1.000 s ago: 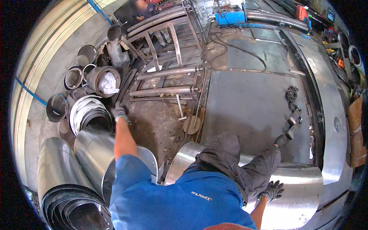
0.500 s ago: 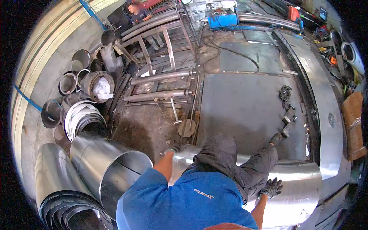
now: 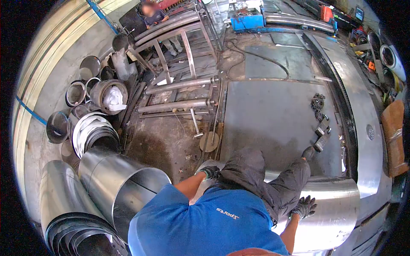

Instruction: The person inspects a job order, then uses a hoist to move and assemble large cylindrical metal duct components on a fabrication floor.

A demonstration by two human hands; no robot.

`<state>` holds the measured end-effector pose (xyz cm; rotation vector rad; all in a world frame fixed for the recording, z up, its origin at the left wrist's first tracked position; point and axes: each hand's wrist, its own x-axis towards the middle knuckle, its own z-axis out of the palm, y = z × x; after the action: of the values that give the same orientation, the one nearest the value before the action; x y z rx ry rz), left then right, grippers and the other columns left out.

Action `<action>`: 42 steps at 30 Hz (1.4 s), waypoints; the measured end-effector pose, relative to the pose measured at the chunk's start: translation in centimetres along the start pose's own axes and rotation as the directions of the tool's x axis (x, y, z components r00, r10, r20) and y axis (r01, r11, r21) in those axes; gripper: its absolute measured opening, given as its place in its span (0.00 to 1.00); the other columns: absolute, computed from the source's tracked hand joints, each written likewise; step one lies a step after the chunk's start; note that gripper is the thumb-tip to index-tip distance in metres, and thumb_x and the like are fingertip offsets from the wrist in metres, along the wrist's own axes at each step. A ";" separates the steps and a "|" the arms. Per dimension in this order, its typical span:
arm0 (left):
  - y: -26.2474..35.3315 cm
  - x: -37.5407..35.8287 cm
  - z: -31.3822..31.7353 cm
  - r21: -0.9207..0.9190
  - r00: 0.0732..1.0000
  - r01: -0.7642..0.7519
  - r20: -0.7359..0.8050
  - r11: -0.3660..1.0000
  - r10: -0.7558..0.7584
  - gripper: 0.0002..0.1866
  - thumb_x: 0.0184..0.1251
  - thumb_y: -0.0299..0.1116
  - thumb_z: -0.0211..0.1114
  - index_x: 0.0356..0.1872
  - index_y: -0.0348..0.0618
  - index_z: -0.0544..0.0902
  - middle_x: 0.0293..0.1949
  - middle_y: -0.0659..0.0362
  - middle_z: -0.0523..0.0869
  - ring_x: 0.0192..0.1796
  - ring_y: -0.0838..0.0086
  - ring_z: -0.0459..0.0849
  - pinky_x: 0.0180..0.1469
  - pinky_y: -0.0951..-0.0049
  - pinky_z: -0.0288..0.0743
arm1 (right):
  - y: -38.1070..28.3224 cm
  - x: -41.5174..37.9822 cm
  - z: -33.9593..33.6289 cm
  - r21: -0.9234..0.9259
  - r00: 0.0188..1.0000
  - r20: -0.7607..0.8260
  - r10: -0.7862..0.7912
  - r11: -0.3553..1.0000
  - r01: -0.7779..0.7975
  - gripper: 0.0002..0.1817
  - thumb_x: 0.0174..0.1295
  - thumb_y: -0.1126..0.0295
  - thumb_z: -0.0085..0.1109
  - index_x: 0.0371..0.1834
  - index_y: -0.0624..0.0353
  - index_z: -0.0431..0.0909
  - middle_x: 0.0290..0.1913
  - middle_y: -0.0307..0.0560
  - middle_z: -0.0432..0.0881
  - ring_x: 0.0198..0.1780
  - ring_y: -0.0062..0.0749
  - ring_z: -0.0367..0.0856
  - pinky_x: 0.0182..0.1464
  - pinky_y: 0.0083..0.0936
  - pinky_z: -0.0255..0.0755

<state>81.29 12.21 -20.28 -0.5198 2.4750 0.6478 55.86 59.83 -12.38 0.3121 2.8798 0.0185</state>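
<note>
I sit astride a shiny rolled metal sheet. My right hand, in a dark grey glove, lies on its surface with the fingers spread. My left hand, also gloved, is beside my left thigh, close to the left end of the roll. Its fingers are partly hidden, so I cannot make out whether it holds anything. A large open metal cylinder lies to the left of my left arm. Beyond my left hand are a round disc with a rod and a hammer.
A flat steel sheet covers the floor ahead, with a chain and metal clamps on it. Rolled sheets and pipe pieces crowd the left side. Another person is behind a metal frame.
My left hand has moved right, in toward my thigh. My right hand stays on the roll. The person at the back has turned their head.
</note>
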 end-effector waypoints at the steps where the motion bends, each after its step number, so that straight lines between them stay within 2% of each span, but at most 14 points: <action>1: 0.9 -0.2 -0.6 -0.026 0.997 0.022 0.071 0.999 -0.020 0.22 0.57 0.50 0.58 0.45 0.46 0.84 0.45 0.48 0.84 0.47 0.51 0.83 0.51 0.60 0.74 | 2.5 2.6 4.8 -0.001 1.000 0.001 -0.001 1.000 0.001 0.23 0.66 0.49 0.46 0.63 0.37 0.70 0.74 0.33 0.55 0.74 0.42 0.49 0.70 0.54 0.40; 4: 1.9 -0.4 -1.0 -0.059 0.995 0.045 0.092 0.997 -0.039 0.23 0.56 0.50 0.58 0.45 0.46 0.84 0.45 0.48 0.85 0.46 0.51 0.83 0.51 0.60 0.74 | 4.7 5.4 10.3 0.485 0.954 -0.288 -0.081 0.847 0.219 0.23 0.66 0.50 0.46 0.63 0.38 0.71 0.74 0.33 0.55 0.74 0.42 0.49 0.70 0.54 0.40; 6: 2.2 -0.4 -1.1 -0.088 0.992 0.066 0.114 0.994 -0.055 0.23 0.55 0.50 0.59 0.45 0.46 0.84 0.45 0.47 0.85 0.46 0.52 0.83 0.50 0.60 0.74 | 0.7 0.9 2.1 -0.020 0.998 -0.054 -0.025 1.000 0.024 0.23 0.66 0.49 0.45 0.64 0.37 0.70 0.74 0.33 0.55 0.74 0.42 0.49 0.70 0.54 0.40; 13: 4.4 -0.5 -2.7 -0.049 0.990 0.127 0.073 0.991 -0.123 0.23 0.55 0.52 0.59 0.46 0.48 0.83 0.45 0.49 0.85 0.45 0.53 0.83 0.48 0.61 0.75 | 3.2 3.5 7.5 -0.017 0.998 -0.057 0.003 1.000 -0.004 0.24 0.66 0.49 0.44 0.64 0.37 0.70 0.74 0.33 0.56 0.75 0.41 0.48 0.69 0.56 0.39; 15: 4.8 -0.6 -2.9 0.053 0.990 0.142 -0.026 0.988 -0.141 0.23 0.56 0.52 0.58 0.47 0.51 0.82 0.46 0.50 0.84 0.45 0.55 0.83 0.47 0.61 0.76 | 5.4 7.3 16.7 0.843 0.883 -0.464 -0.071 0.271 0.465 0.23 0.66 0.49 0.44 0.64 0.36 0.69 0.74 0.33 0.56 0.74 0.42 0.49 0.69 0.55 0.41; 16: 4.0 -0.1 -2.5 0.057 0.995 0.098 -0.022 0.994 -0.097 0.22 0.57 0.53 0.57 0.46 0.50 0.82 0.45 0.50 0.84 0.45 0.54 0.83 0.46 0.61 0.76 | 5.3 6.4 13.2 0.843 0.884 -0.463 -0.071 0.273 0.463 0.23 0.66 0.49 0.44 0.64 0.36 0.69 0.74 0.33 0.56 0.74 0.42 0.49 0.69 0.55 0.41; 17: 3.5 0.2 -2.0 0.061 0.998 0.053 -0.018 0.997 -0.052 0.22 0.57 0.53 0.57 0.45 0.50 0.82 0.44 0.50 0.84 0.45 0.54 0.83 0.46 0.61 0.76 | 3.3 4.1 8.1 0.541 0.963 -0.244 -0.118 0.807 0.236 0.23 0.66 0.49 0.44 0.64 0.36 0.69 0.74 0.33 0.56 0.74 0.42 0.49 0.69 0.55 0.41; 18: 3.2 0.2 -1.8 0.062 0.999 0.051 -0.017 0.997 -0.050 0.22 0.57 0.53 0.57 0.45 0.50 0.82 0.44 0.50 0.84 0.45 0.54 0.83 0.46 0.61 0.76 | 0.5 0.9 1.9 -0.042 0.999 -0.036 -0.010 0.999 0.008 0.23 0.66 0.49 0.44 0.64 0.36 0.69 0.73 0.33 0.56 0.74 0.42 0.49 0.69 0.54 0.42; 22: 3.5 0.2 -1.9 0.036 0.995 0.071 -0.067 0.997 -0.068 0.25 0.54 0.52 0.59 0.47 0.47 0.81 0.45 0.48 0.84 0.46 0.54 0.83 0.48 0.61 0.75 | 5.1 6.4 12.7 0.663 0.924 -0.373 -0.081 0.673 0.327 0.24 0.66 0.49 0.44 0.64 0.36 0.69 0.73 0.33 0.57 0.74 0.41 0.50 0.69 0.53 0.41; 24: 3.3 0.5 -1.7 -0.002 0.993 0.087 -0.081 0.996 -0.087 0.29 0.49 0.52 0.63 0.49 0.43 0.82 0.45 0.46 0.85 0.46 0.53 0.83 0.50 0.61 0.74 | 0.3 1.1 1.8 -0.096 0.999 0.030 0.022 0.995 -0.019 0.27 0.65 0.47 0.42 0.68 0.31 0.63 0.75 0.31 0.52 0.75 0.39 0.45 0.70 0.51 0.39; 32: -2.5 5.8 5.1 -0.040 0.985 0.037 0.170 0.999 -0.029 0.27 0.49 0.51 0.64 0.49 0.46 0.83 0.42 0.50 0.86 0.41 0.54 0.84 0.45 0.59 0.74 | 0.9 1.6 2.7 -0.066 0.999 0.026 0.028 0.997 -0.026 0.26 0.65 0.45 0.43 0.67 0.29 0.66 0.75 0.29 0.52 0.75 0.40 0.46 0.69 0.53 0.39; 35: 7.8 -2.1 -6.4 -0.167 0.953 0.304 0.050 0.938 -0.299 0.26 0.49 0.50 0.64 0.49 0.48 0.83 0.44 0.50 0.86 0.42 0.56 0.84 0.46 0.59 0.74 | 1.0 1.8 2.3 -0.036 0.999 0.047 0.028 0.999 -0.027 0.25 0.65 0.46 0.44 0.66 0.30 0.66 0.75 0.30 0.52 0.75 0.40 0.45 0.69 0.54 0.39; 40: 5.9 1.0 -5.7 0.084 0.997 -0.004 0.075 0.996 -0.002 0.28 0.53 0.61 0.60 0.45 0.52 0.84 0.41 0.55 0.87 0.42 0.62 0.84 0.44 0.68 0.76 | 0.6 1.2 1.5 -0.048 0.997 0.069 0.045 0.998 -0.042 0.25 0.67 0.46 0.41 0.67 0.31 0.66 0.76 0.31 0.50 0.75 0.39 0.45 0.69 0.55 0.40; 42: 6.8 0.9 -6.1 -0.036 0.962 0.274 0.014 0.961 -0.274 0.26 0.55 0.60 0.58 0.43 0.51 0.84 0.41 0.55 0.87 0.42 0.62 0.84 0.43 0.68 0.76 | 0.3 1.1 1.2 -0.060 0.996 0.058 0.066 0.996 -0.063 0.25 0.67 0.46 0.40 0.67 0.32 0.65 0.76 0.31 0.50 0.75 0.40 0.47 0.69 0.55 0.41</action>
<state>74.98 14.21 -13.92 -0.8539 2.3266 0.5831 55.20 60.38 -13.82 0.3875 2.8029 0.1021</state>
